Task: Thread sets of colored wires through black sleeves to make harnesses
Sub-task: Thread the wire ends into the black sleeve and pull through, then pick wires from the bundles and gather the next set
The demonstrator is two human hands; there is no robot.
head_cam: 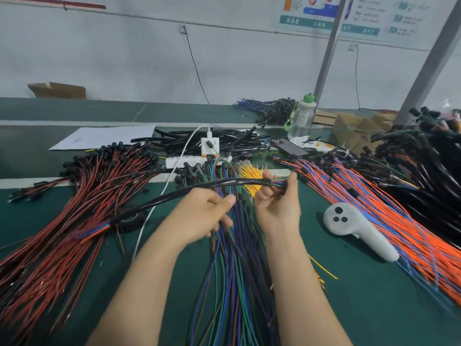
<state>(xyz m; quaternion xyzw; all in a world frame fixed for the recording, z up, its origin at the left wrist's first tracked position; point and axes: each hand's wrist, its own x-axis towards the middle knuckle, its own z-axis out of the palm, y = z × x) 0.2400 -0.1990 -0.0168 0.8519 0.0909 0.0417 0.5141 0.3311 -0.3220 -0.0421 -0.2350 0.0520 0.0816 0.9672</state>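
**Green table, crowded with wire**

I see a green table (361, 308) bearing red-and-black wires (74, 221) at left, blue and green wires (232, 283) in the middle and orange-and-blue wires (399, 221) at right. A white controller (359, 231) lies beside those. Farther back lie black sleeves (212, 139), a power strip (189, 161), a paper sheet (107, 137) and a phone (290, 147).

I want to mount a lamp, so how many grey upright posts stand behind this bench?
2: one post behind the bottle, the other post further right, near the frame's edge. Others may be hidden.
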